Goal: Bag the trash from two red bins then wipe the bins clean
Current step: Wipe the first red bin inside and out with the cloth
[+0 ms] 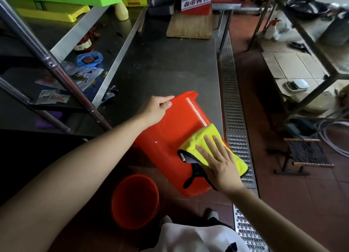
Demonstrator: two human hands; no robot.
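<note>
Two red bins: second bin [135, 200] upright on tiled floor [302, 195], near left. Left hand [157, 108] grips tilted bin [170, 138] at its far end, over steel table [160, 63]. Right hand [219, 163], fingers flat, presses one yellow cloth [207, 138] on it. Drain grate [234, 100] right.

Commercial kitchen: steel worktable [170, 63], floor drain grate [233, 100], wok [306, 6] on rack

One bin [175, 138] lies tilted on its side at the bench [170, 63] edge, a cloth [207, 142] on it. A second bin [135, 200] stands on the floor [302, 195] below, left of the drain grate [234, 108].
</note>
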